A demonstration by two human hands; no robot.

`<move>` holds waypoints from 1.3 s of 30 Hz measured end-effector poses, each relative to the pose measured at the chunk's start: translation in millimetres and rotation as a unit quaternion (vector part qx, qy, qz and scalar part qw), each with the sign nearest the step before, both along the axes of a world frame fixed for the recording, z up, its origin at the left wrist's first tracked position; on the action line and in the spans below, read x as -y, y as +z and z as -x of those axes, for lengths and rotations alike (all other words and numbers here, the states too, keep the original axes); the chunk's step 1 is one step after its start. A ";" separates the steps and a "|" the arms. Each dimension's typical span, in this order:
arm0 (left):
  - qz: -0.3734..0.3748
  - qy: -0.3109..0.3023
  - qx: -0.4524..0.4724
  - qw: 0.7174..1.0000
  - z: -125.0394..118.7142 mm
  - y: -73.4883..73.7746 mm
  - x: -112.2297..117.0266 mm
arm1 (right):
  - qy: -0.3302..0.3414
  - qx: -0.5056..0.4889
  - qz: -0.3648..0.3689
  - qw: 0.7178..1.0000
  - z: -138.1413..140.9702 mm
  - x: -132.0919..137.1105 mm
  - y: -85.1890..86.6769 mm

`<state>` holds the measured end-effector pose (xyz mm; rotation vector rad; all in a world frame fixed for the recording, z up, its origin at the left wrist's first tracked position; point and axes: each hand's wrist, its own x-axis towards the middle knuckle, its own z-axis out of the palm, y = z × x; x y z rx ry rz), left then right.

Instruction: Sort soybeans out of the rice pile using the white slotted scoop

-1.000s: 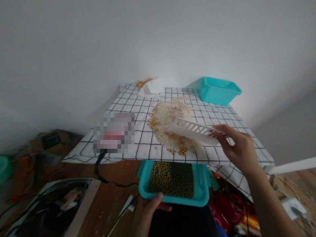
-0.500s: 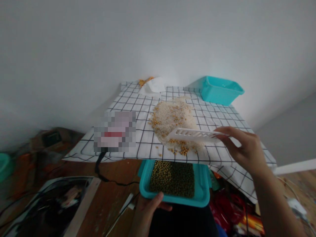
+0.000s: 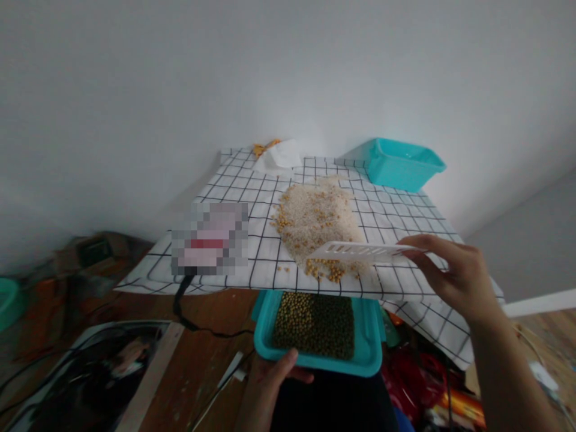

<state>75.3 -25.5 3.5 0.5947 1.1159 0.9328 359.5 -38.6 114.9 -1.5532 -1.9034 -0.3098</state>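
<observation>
Pinching one end of the slotted white tool [image 3: 355, 257], the right hand [image 3: 456, 279] has drawn it nearer the front of the checked cloth [image 3: 261, 264] this past second, leaving yellow beans [image 3: 335, 273] bunched before it, rice [image 3: 310, 207] mostly behind. Whether it touches cloth is unclear. The left hand [image 3: 272, 378], thumb over rim, grips the teal bean tray [image 3: 342, 365], partly hidden below the cloth's edge. Beyond sit a teal bin [image 3: 398, 173] and white paper [image 3: 279, 157].

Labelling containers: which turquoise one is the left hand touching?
The near tub, below the edge of the cloth: the left hand rests its thumb on the rim. The far tub stands on the cloth, untouched.
</observation>
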 end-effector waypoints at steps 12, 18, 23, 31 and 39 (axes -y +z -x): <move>-0.022 -0.010 0.000 1.000 0.7 -5.7 -1.3 | 0.012 0.000 0.003 1.000 0.5 0.7 2.8; -0.017 -0.009 0.003 1.000 0.9 -4.1 -1.0 | 0.010 -0.002 0.013 1.000 0.9 1.0 3.4; -0.010 -0.014 0.014 1.000 1.3 -6.0 -1.8 | 0.003 -0.007 0.003 1.000 -0.8 1.9 2.0; -0.014 -0.002 0.003 1.000 1.2 -10.8 -1.5 | 0.039 -0.001 0.016 0.999 -0.6 6.2 2.6; -0.015 0.004 0.024 1.000 1.3 -13.9 -2.6 | 0.048 0.002 0.023 0.999 -3.2 8.7 1.4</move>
